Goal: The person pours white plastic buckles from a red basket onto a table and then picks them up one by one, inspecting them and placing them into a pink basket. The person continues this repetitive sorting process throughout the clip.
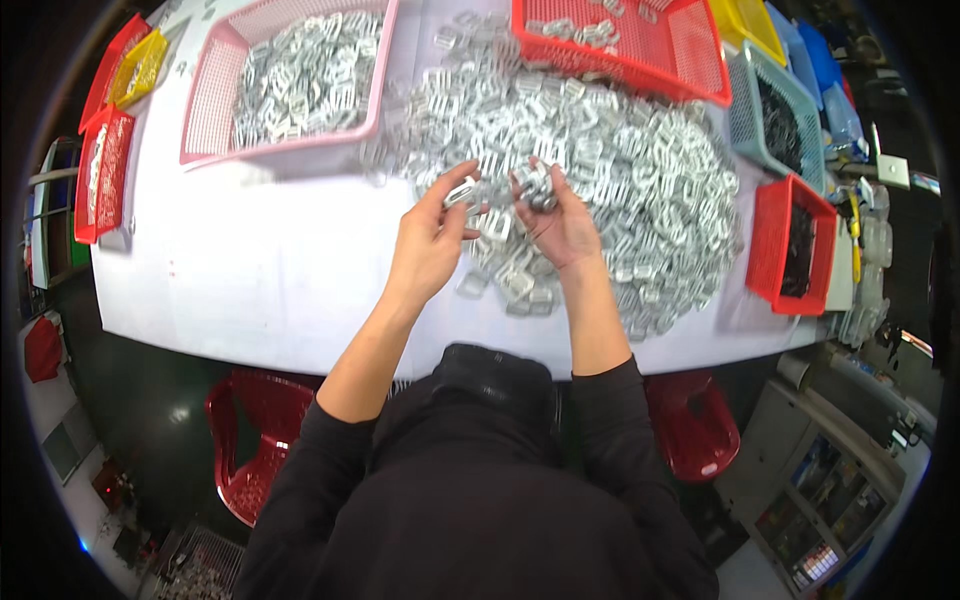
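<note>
A broad pile of silver slotted metal buckles (665,190) lies on the white table, and both my hands are over its near left part. Between the thumb and fingers of my left hand (430,240) is one silver buckle (461,193), tilted. My right hand (568,228) is turned palm up, its fingers curled round several small buckles (537,184). The hands are close together but apart. Slight blur hides the exact shape of the pieces in my right hand.
Beyond my left hand stands a pink basket (212,112) partly filled with buckles. A red basket (675,50) with a few buckles borders the pile's far side. A grey-blue basket (742,100) and a small red basket (765,245) hold dark pieces. Red chairs (262,470) flank me.
</note>
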Demonstrator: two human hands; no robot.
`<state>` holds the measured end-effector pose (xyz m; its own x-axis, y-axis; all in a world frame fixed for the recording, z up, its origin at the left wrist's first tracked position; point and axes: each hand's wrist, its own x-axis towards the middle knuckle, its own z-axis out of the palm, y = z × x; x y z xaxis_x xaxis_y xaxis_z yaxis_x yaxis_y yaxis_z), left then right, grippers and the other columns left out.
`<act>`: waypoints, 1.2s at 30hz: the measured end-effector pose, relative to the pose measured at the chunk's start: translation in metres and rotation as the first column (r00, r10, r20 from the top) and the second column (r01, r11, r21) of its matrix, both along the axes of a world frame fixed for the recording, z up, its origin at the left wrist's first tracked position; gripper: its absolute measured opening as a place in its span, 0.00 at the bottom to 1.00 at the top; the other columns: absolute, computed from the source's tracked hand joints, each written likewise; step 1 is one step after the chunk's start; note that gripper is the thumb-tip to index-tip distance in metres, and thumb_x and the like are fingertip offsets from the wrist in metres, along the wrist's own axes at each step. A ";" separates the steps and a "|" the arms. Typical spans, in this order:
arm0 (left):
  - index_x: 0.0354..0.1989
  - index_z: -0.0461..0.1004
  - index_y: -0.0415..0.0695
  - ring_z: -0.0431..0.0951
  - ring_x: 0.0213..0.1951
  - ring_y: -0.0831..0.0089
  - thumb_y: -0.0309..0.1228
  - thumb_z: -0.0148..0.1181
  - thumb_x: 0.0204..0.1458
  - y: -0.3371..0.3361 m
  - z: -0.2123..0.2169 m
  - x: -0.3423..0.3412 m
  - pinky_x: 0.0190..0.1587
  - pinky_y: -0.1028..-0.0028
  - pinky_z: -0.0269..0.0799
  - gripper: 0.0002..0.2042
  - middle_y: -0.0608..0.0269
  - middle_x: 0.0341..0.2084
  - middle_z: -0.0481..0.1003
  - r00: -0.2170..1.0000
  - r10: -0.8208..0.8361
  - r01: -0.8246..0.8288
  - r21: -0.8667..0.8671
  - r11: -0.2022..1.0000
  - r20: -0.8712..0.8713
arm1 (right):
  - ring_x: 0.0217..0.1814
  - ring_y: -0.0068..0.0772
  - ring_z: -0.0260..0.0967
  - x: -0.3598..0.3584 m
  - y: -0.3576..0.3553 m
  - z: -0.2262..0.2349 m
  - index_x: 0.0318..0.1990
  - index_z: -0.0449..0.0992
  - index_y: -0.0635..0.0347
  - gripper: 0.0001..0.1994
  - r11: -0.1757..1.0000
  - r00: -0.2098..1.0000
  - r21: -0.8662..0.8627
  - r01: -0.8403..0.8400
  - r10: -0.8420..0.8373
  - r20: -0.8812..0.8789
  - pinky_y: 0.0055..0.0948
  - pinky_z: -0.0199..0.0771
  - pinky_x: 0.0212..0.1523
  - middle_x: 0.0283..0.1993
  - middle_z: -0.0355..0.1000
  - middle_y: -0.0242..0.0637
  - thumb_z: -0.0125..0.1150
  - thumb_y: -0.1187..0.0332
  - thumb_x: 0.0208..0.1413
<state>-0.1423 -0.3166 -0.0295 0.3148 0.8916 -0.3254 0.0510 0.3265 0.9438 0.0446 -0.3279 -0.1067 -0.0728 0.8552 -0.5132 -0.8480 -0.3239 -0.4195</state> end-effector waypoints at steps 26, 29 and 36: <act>0.55 0.58 0.38 0.73 0.46 0.60 0.30 0.40 0.59 -0.084 -0.118 -0.098 0.47 0.66 0.72 0.16 0.50 0.45 0.69 0.929 0.309 -0.141 -0.581 0.802 0.202 | 0.35 0.34 0.69 -0.094 -0.114 -0.036 0.37 0.72 0.60 0.14 0.795 -0.535 -0.254 -0.551 -0.103 0.839 0.32 0.72 0.30 0.32 0.63 0.36 0.63 0.65 0.43; 0.56 0.57 0.38 0.73 0.46 0.59 0.30 0.39 0.59 -0.098 -0.125 -0.095 0.47 0.66 0.72 0.17 0.50 0.45 0.69 0.921 0.315 -0.125 -0.595 0.794 0.227 | 0.31 0.34 0.70 -0.101 -0.123 -0.059 0.37 0.70 0.62 0.15 0.828 -0.634 -0.213 -0.519 -0.205 0.746 0.30 0.72 0.27 0.30 0.64 0.36 0.65 0.66 0.42; 0.58 0.54 0.42 0.69 0.50 0.66 0.32 0.43 0.59 -0.122 -0.121 -0.054 0.52 0.67 0.67 0.19 0.54 0.48 0.67 0.833 0.374 -0.059 -0.607 0.792 0.407 | 0.25 0.37 0.68 -0.126 -0.139 -0.051 0.35 0.70 0.65 0.12 0.992 0.465 -0.085 0.090 0.034 0.885 0.30 0.69 0.26 0.32 0.67 0.37 0.62 0.71 0.44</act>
<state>-0.1967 -0.4383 -0.1509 0.3884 0.6673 -0.6355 -0.4959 0.7326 0.4662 -0.0812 -0.4666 -0.1575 0.4954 0.7847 -0.3725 -0.0537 -0.4003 -0.9148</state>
